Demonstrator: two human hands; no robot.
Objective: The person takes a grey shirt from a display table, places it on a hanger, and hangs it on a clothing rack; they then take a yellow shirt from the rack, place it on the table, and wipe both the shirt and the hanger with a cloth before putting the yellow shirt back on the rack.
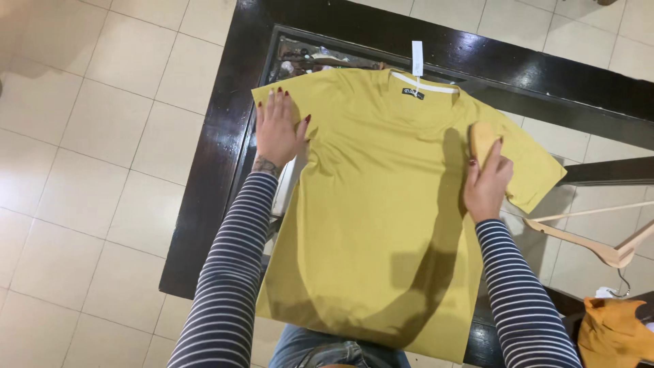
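A mustard-yellow T-shirt (381, 204) lies flat on a dark glass-topped table (211, 170), collar away from me, with a white tag (417, 60) hanging off the neck. My left hand (278, 129) rests flat, fingers spread, on the shirt's left sleeve. My right hand (487, 180) grips a small tan brush-like block (481, 140) pressed against the shirt near the right sleeve. Both arms wear dark sleeves with white stripes.
A wooden clothes hanger (599, 238) lies on the table at the right. An orange cloth (613, 334) is bunched in the lower right corner. Cream floor tiles (88, 136) surround the table. Small items show under the glass at the far end.
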